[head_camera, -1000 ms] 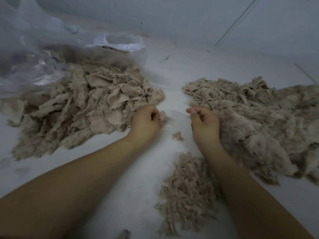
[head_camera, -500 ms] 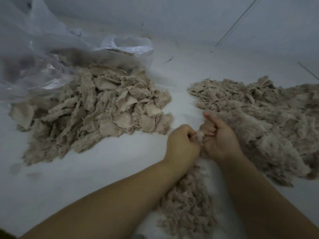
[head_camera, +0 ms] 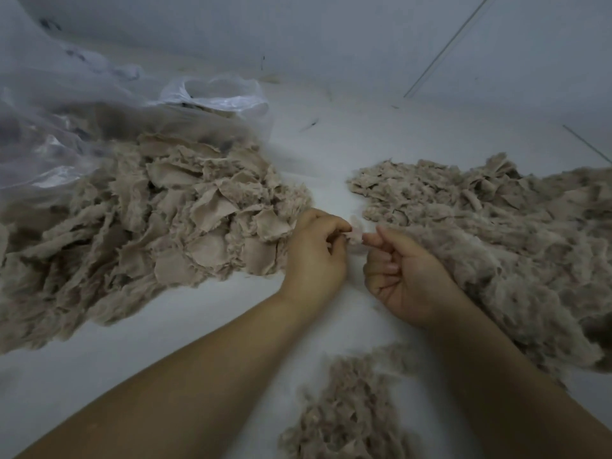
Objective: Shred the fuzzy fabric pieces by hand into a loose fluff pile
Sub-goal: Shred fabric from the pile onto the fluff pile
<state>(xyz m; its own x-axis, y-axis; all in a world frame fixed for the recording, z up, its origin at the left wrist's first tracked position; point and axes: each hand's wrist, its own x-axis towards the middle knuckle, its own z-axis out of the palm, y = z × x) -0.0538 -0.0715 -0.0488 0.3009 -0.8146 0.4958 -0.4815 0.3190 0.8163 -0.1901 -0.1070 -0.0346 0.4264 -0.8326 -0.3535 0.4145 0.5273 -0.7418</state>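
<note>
A heap of flat beige fuzzy fabric pieces [head_camera: 159,233] spreads over the left of the white surface. A big mound of loose shredded fluff [head_camera: 496,246] lies at the right. A smaller fluff pile [head_camera: 347,415] sits near the bottom between my forearms. My left hand [head_camera: 314,256] and my right hand [head_camera: 404,276] meet in the middle. Both pinch one small fabric piece [head_camera: 357,231] between thumb and fingers, the other fingers curled.
A clear plastic bag [head_camera: 212,101] holding more fabric lies open at the back left, behind the heap. The white surface [head_camera: 132,352] runs to a grey wall [head_camera: 364,38] at the back. A bare strip separates the two big heaps.
Both hands came together from the heaps' edges onto one small piece, and now sit a little apart, pulling it between them. The view has shifted slightly.
</note>
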